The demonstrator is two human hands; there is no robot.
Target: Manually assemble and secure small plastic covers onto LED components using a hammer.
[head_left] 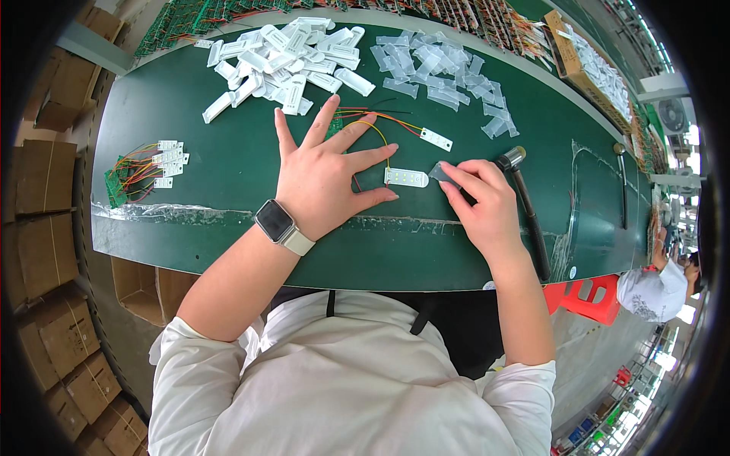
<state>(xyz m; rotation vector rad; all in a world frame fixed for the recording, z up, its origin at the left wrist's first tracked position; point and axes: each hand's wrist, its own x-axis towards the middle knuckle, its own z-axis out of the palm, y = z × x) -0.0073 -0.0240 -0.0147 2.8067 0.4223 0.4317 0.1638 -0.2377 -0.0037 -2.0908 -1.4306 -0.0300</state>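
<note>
My left hand [323, 178] lies spread over the green table, its fingers across red, yellow and black wires and partly covering a green circuit board [335, 124]. Between the thumb and fingertips of my right hand [487, 201] is a small clear plastic cover [438, 172]. Just left of that cover, a white plastic housing [416, 178] holds a small LED board, its wires running up under my left fingers. A second white LED board [436, 139], also wired, rests above it. Beside my right hand lies a hammer [530, 209] with a black handle.
White housings [293, 61] and clear covers [426, 64] are heaped at the back. A wired LED assembly [169, 159] lies at left. Wired boards line the far edge, near a cardboard box [566, 49]. Another long-handled tool [623, 186], red stools [593, 299] and a person are at right.
</note>
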